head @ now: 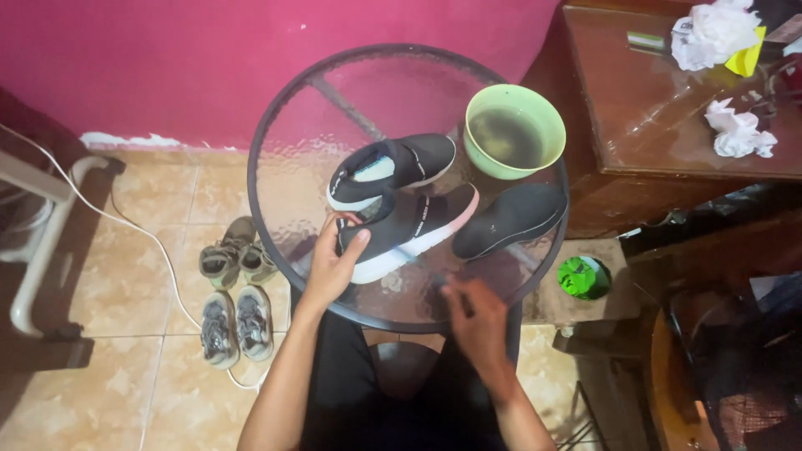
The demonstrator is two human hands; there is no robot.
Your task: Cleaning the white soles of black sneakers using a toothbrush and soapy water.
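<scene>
Two black slip-on shoes with white soles lie on a round glass table [292, 179]. My left hand [334, 259] grips the heel of the nearer shoe [413, 225]. The farther shoe [393, 167] lies just behind it. A black insole [510, 219] rests to the right of the shoes. My right hand [476, 321] is blurred near the table's front edge and seems to pinch a thin dark object; what it is cannot be made out. A green bowl [514, 129] of murky water stands at the back right of the table.
Two pairs of small shoes [236, 292] sit on the tiled floor left of the table, beside a white cable [142, 234]. A brown wooden cabinet [668, 108] with crumpled tissues stands at right. A green round lid [583, 277] lies below it. The wall is pink.
</scene>
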